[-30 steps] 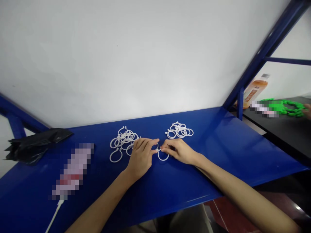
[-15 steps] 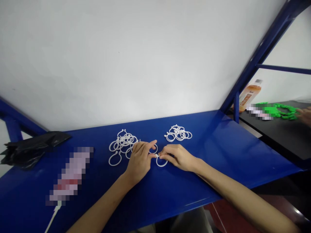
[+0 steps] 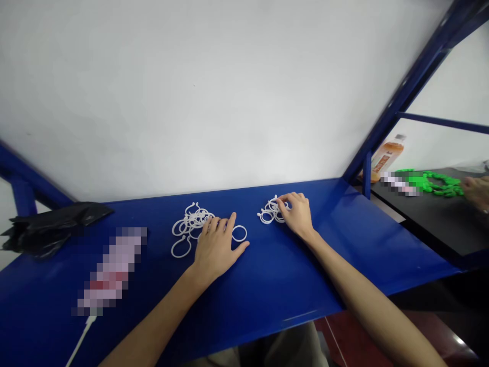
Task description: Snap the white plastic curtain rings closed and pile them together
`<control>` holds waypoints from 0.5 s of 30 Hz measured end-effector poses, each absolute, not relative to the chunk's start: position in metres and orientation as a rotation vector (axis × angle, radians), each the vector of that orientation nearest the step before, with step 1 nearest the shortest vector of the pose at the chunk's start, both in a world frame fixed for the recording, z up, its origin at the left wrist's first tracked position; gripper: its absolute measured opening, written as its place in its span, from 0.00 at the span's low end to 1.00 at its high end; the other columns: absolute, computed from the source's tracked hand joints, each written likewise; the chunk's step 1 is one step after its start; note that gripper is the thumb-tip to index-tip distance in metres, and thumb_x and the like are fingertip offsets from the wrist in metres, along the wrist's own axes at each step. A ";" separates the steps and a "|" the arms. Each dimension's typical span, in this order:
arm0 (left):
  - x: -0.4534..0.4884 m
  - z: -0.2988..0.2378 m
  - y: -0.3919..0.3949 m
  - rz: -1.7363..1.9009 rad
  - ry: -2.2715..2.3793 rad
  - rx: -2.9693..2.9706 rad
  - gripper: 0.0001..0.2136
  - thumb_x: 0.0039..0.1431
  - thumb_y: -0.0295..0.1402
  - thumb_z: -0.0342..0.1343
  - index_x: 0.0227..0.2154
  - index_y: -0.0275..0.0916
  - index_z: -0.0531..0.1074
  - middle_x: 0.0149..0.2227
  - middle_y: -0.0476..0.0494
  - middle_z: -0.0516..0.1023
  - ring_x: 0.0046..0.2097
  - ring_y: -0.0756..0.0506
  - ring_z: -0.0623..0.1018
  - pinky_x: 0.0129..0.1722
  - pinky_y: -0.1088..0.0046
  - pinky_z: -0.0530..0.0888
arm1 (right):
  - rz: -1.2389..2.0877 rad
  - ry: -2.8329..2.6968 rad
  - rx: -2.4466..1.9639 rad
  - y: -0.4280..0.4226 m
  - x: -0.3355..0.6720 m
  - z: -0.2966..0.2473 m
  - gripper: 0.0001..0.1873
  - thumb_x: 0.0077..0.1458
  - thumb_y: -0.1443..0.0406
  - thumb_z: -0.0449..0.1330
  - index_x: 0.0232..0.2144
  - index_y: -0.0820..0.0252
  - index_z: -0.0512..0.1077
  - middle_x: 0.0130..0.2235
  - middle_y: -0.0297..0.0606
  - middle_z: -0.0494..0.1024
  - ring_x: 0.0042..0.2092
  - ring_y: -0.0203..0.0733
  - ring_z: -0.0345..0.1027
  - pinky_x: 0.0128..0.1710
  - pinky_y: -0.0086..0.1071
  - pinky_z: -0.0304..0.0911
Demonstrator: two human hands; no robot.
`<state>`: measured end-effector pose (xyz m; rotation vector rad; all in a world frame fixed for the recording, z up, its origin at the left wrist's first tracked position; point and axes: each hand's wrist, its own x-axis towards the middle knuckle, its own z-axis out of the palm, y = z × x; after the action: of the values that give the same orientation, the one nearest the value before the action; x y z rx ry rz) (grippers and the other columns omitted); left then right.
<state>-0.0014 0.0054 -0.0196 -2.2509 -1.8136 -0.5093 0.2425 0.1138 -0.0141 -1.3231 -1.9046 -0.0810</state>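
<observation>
Two heaps of white plastic rings lie on a blue shelf (image 3: 344,255). My left hand (image 3: 217,247) lies flat with its fingers spread, fingertips on the left heap (image 3: 189,227); a single ring (image 3: 239,233) lies just beside its index finger. My right hand (image 3: 297,214) has reached to the right heap (image 3: 269,214). Its fingers are curled down onto the rings there and pinch a white ring at the heap's top.
A crumpled black bag (image 3: 46,229) lies at the shelf's left end, near a blurred object (image 3: 110,270) with a white cable (image 3: 82,341). A slanted blue post (image 3: 412,86) bounds the right. Beyond it an orange bottle (image 3: 385,155), green pieces (image 3: 435,182) and another person's hand (image 3: 476,189).
Both hands were pinching one ring at the centre. My right hand has carried it up and right to the right heap; my left hand has let go and spread flat.
</observation>
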 end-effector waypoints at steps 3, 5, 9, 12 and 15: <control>-0.001 -0.023 0.007 -0.484 -1.810 -2.271 0.28 0.64 0.45 0.54 0.62 0.34 0.65 0.49 0.35 0.79 0.56 0.31 0.70 0.59 0.51 0.63 | -0.119 -1.903 -1.433 0.121 0.243 -0.018 0.11 0.63 0.58 0.58 0.33 0.56 0.78 0.39 0.40 0.80 0.44 0.50 0.66 0.46 0.43 0.55; -0.001 -0.024 0.008 -0.520 -1.792 -2.281 0.24 0.65 0.41 0.54 0.60 0.35 0.67 0.48 0.36 0.79 0.55 0.33 0.71 0.58 0.52 0.65 | -0.115 -1.926 -1.448 0.121 0.240 -0.020 0.14 0.63 0.55 0.58 0.33 0.55 0.78 0.40 0.41 0.80 0.46 0.51 0.64 0.49 0.46 0.53; -0.001 -0.027 0.011 -0.650 -1.709 -2.326 0.23 0.63 0.39 0.58 0.58 0.36 0.67 0.46 0.37 0.79 0.52 0.35 0.73 0.53 0.54 0.69 | -0.091 -1.953 -1.379 0.121 0.238 -0.024 0.18 0.63 0.51 0.57 0.33 0.56 0.79 0.40 0.44 0.80 0.48 0.54 0.62 0.51 0.52 0.51; -0.001 -0.027 0.012 -0.741 -1.677 -2.354 0.24 0.62 0.40 0.59 0.58 0.36 0.66 0.45 0.39 0.79 0.50 0.36 0.74 0.51 0.56 0.70 | -0.113 -1.948 -1.293 0.120 0.238 -0.024 0.19 0.64 0.51 0.56 0.35 0.55 0.80 0.39 0.44 0.80 0.47 0.54 0.62 0.52 0.55 0.51; -0.001 -0.025 0.011 -0.840 -1.656 -2.361 0.24 0.61 0.40 0.60 0.57 0.38 0.66 0.43 0.42 0.79 0.47 0.38 0.75 0.49 0.57 0.71 | -0.141 -1.937 -1.205 0.114 0.237 -0.018 0.18 0.65 0.53 0.55 0.36 0.55 0.80 0.40 0.45 0.79 0.48 0.55 0.61 0.53 0.57 0.51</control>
<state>-0.0007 0.0106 -0.0252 -2.3608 -1.6558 -0.8396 0.2368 0.1138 -0.0184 -1.2051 -1.9369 -0.1415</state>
